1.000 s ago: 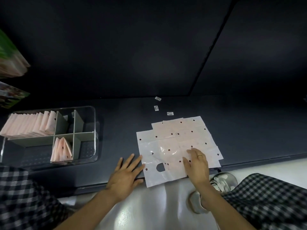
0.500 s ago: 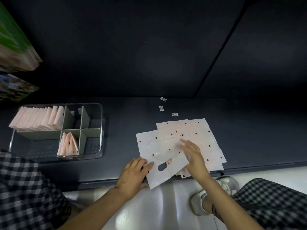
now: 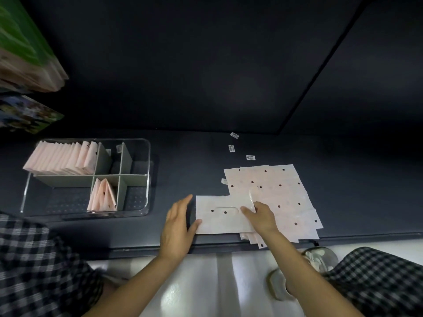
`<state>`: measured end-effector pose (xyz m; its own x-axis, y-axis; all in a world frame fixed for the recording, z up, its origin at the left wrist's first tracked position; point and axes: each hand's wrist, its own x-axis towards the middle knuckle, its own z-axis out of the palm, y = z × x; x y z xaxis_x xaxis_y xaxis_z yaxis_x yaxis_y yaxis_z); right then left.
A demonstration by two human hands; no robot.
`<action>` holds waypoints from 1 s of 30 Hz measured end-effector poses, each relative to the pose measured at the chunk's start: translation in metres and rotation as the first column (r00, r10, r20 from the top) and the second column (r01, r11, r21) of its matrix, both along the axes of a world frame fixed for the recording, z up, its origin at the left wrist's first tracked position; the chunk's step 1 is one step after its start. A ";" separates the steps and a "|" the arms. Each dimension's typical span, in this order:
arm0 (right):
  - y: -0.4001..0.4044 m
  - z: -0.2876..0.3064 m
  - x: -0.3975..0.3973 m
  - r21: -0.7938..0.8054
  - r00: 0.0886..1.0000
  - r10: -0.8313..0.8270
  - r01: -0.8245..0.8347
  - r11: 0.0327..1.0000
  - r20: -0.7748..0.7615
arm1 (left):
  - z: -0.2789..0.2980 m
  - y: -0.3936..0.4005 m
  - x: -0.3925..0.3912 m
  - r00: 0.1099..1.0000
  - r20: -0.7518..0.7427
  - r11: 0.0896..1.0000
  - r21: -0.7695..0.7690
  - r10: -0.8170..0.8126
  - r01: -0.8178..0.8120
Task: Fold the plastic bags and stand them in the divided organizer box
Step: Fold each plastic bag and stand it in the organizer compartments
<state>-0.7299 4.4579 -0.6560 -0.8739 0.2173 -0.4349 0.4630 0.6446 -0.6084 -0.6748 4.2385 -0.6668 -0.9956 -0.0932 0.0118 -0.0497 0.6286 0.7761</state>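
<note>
**Bags right, organizer left, hands at the near edge**

The organizer box (image 3: 146,179) sits at the left of the dark surface (image 3: 183,156). A row of folded bags (image 3: 61,160) stands in its far-left compartment; a few more folded bags (image 3: 101,196) stand in a near middle compartment. Well to the right lies the stack of flat bags (image 3: 281,195), its near edge at the surface's near rim. One bag (image 3: 219,221) lies against the stack's near-left corner. The left hand (image 3: 177,225) rests at this bag's left edge; the right hand (image 3: 261,217) rests on its right end. Three small labels (image 3: 231,148) lie beyond the stack.

folded bag (image 3: 219,213): flat, beside bag stack (image 3: 274,193) | organizer box (image 3: 146,179): folded bags upright in two compartments
</note>
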 end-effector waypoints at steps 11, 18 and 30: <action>0.005 -0.008 0.022 0.303 0.975 0.074 -0.008 0.953 -0.208 | -0.016 0.015 0.027 0.784 0.210 0.495 -0.673 -0.584 0.549; 0.023 -0.011 0.048 0.704 0.455 0.863 -0.538 0.463 -0.219 | -0.025 0.013 0.023 0.757 0.318 0.439 -0.661 -0.571 0.608; 0.041 -0.013 0.044 0.558 0.522 0.845 -0.669 0.490 -0.116 | -0.007 0.015 0.000 0.839 -0.007 0.642 -0.648 -0.544 0.411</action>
<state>-0.6859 4.4994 -0.6686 -0.8314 -0.5392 -0.1345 -0.5116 0.8371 -0.1936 -0.6751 4.2533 -0.6735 -0.8694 0.4882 0.0763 0.4935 0.8500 0.1842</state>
